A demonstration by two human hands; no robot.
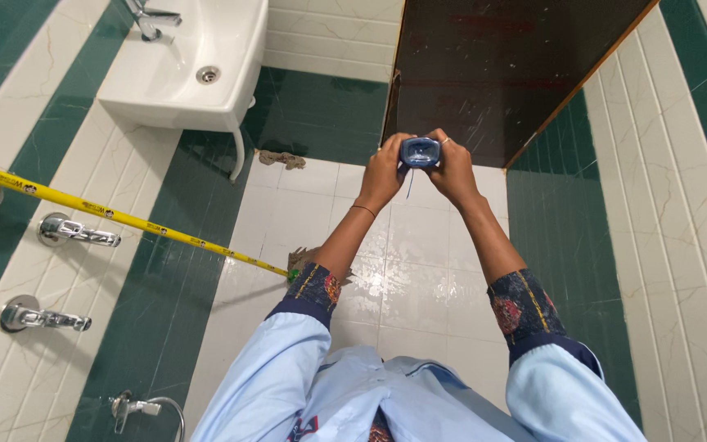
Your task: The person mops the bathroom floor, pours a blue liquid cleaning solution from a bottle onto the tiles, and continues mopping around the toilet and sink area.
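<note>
Head view, looking down. The left hand (382, 173) and right hand (454, 170) are raised together in front of the body, both clamped on a small blue bottle (420, 152) held between them above the white floor tiles (419, 245), near the dark door (493, 65). A white sink (186, 61) is mounted at the upper left wall. A yellow broom handle (124, 218) slants past wall taps (75, 232).

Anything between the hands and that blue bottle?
Nothing visible. Left hand and right hand both grip the blue bottle directly, one on each side, held out over the white floor tiles.
</note>
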